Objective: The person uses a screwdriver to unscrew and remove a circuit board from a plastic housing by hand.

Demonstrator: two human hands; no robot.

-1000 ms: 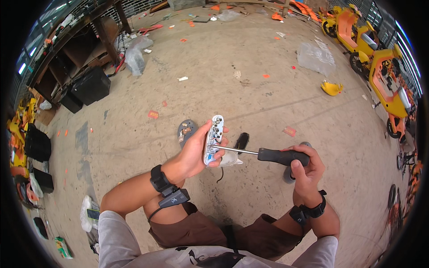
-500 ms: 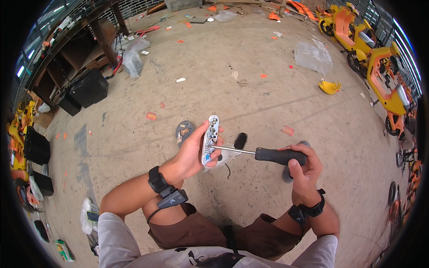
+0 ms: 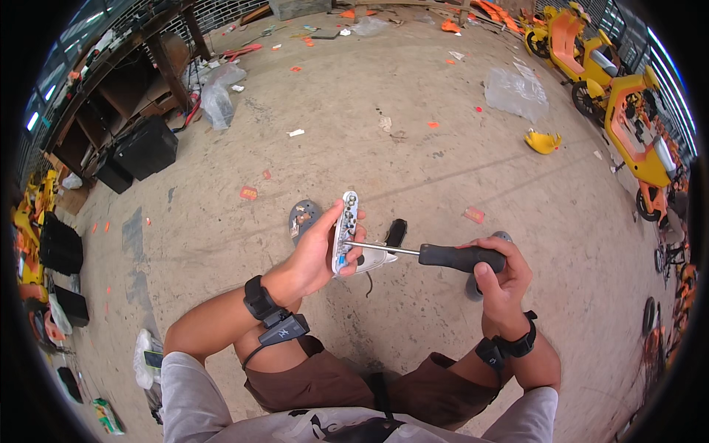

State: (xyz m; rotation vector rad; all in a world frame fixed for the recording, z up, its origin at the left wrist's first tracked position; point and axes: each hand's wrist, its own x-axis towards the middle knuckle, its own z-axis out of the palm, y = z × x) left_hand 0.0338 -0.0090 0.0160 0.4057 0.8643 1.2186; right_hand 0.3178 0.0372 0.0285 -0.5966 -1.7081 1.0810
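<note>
My left hand (image 3: 314, 244) is closed round a narrow white circuit board (image 3: 341, 247) with rounded ends, set with small components and a blue part near its lower end. In my right hand (image 3: 506, 277) is a screwdriver (image 3: 458, 257), gripped by its thick black handle. Its metal shaft points left, and the tip meets the middle of the board's face. Behind the board and shaft shows a pale pointed part (image 3: 373, 260), with a black oblong piece (image 3: 396, 232) beside it and a thin dark wire below. Whether my left hand also holds these I cannot tell.
Grey shoes (image 3: 301, 215) stand on the concrete floor below my hands. Yellow scooters (image 3: 636, 133) line the right side. A yellow shell piece (image 3: 543, 142) and clear plastic (image 3: 515, 94) lie ahead. Black boxes (image 3: 148, 145) sit by a dark workbench (image 3: 159, 63) at the far left.
The pale part behind the board has tilted and looks more opaque. The board and screwdriver have shifted very slightly left in the picture, the tip still at the board.
</note>
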